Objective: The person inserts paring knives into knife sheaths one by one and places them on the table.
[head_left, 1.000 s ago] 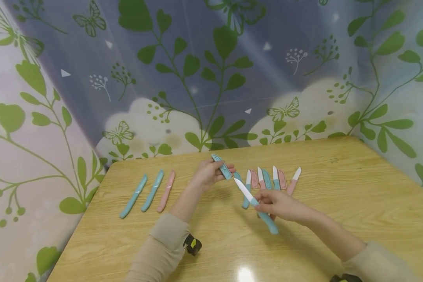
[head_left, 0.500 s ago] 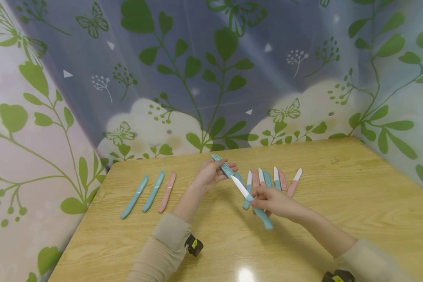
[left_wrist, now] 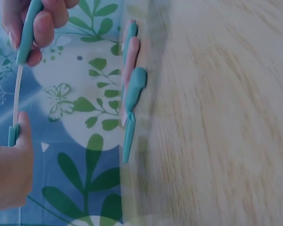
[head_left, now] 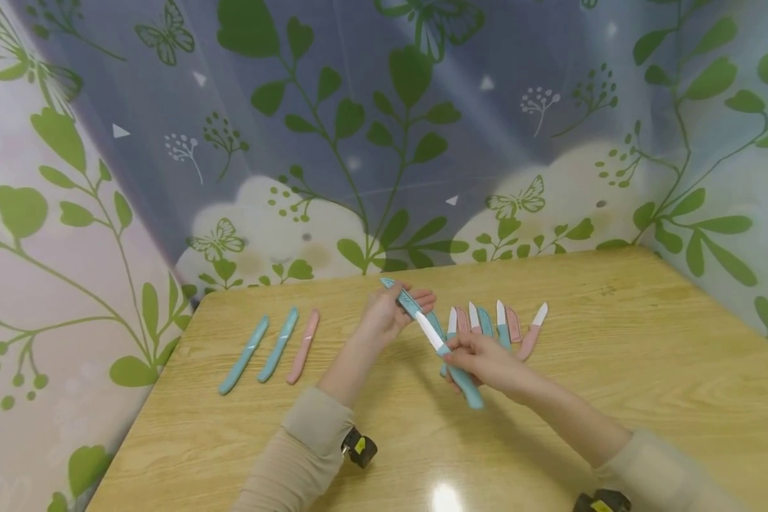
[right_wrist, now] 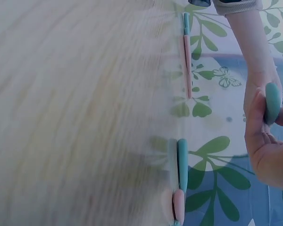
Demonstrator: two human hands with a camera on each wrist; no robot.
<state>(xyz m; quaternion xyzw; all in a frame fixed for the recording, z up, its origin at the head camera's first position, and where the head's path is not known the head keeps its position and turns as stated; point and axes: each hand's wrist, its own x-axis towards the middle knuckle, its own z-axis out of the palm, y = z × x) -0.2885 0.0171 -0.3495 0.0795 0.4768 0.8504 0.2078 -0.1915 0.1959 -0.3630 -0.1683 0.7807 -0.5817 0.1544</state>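
In the head view, my left hand (head_left: 384, 316) holds a blue knife sheath (head_left: 409, 303) under its thumb, fingers extended beyond it. My right hand (head_left: 489, 364) grips the blue handle (head_left: 466, 387) of a paring knife with a white blade (head_left: 430, 331). The blade's tip end is inside the sheath's mouth; much of the blade still shows. In the left wrist view, the knife handle (left_wrist: 29, 33) and sheath (left_wrist: 13, 134) line up, joined by the blade. The right wrist view shows the handle (right_wrist: 272, 103) end-on in my right fingers.
Three sheathed knives lie on the left: two blue (head_left: 246, 355) and one pink (head_left: 304, 348). Right of my hands lie several bare knives, including a pink-handled one (head_left: 534, 331), among loose sheaths such as a pink one (head_left: 513, 326). The wooden table (head_left: 614, 355) meets a patterned cloth backdrop (head_left: 333, 142).
My right hand has moved the knife up and left toward the left hand. The blade, apart from the sheath a second ago, now has its tip inside it. My left hand stays nearly in place.
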